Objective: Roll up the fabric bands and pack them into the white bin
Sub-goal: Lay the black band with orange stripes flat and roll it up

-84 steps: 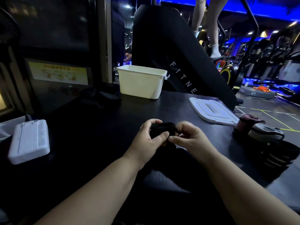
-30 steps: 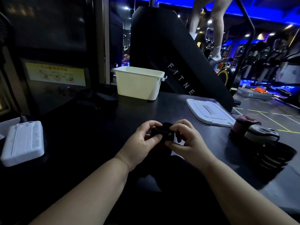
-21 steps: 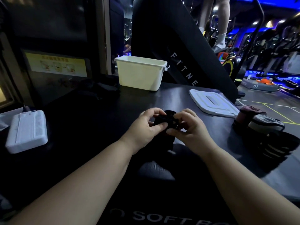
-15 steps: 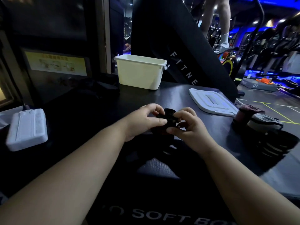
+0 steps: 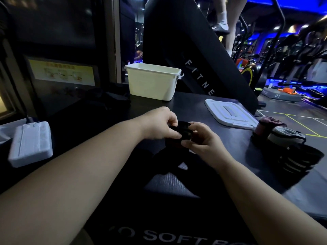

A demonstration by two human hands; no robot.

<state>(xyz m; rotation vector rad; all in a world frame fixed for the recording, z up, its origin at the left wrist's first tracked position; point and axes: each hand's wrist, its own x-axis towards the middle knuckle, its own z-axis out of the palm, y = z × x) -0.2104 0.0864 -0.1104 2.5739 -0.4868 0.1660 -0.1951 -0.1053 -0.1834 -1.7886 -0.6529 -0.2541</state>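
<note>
A black fabric band [image 5: 184, 130] sits as a tight roll between both hands, above the dark table [image 5: 177, 106]. My left hand [image 5: 159, 124] grips the roll from the left, thumb and fingers curled over it. My right hand [image 5: 203, 140] pinches it from the right and below. The band's loose tail hangs down toward me, dark and hard to make out. The white bin [image 5: 152, 83] stands open at the table's far side, well beyond the hands.
The bin's white lid [image 5: 230, 114] lies flat at the right. Rolled bands, dark red [image 5: 267, 123], grey-white [image 5: 284, 137] and black striped [image 5: 300, 160], sit at the right edge. A white box [image 5: 31, 143] lies left. Dark fabric [image 5: 106, 98] is heaped beside the bin.
Both hands kept turning the roll, which has grown a little. My left hand has shifted over the top of it. The view tilted down and closer.
</note>
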